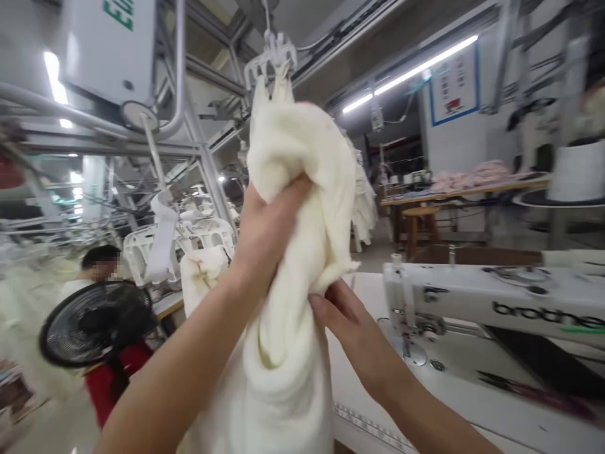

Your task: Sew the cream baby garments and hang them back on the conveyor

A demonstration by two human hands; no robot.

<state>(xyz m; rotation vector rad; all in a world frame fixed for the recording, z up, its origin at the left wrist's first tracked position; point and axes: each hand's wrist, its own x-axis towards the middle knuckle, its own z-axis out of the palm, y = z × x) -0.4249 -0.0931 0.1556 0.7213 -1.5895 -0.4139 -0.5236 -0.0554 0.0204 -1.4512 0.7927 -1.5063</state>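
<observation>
A cream-white, soft fabric garment piece [302,252] hangs bunched and twisted in front of me, below a white plastic clip hanger [271,53]. My left hand [271,230] grips the upper folds, its fingertips tucked into the cloth. Lower and to the right, my right hand [343,315] pinches the edge of the same cloth between thumb and fingers. Further down, the fabric forms a rounded loop and drapes out of the bottom of the view. Which part of the garment this is, I cannot tell.
A white sewing machine [496,296] stands at right, with dark scissors [529,388] on its bed. A black fan [97,325] and a seated person [97,268] are at left. More white hangers [137,252] hang beyond my left arm. Pink cloth [477,176] lies on a back table.
</observation>
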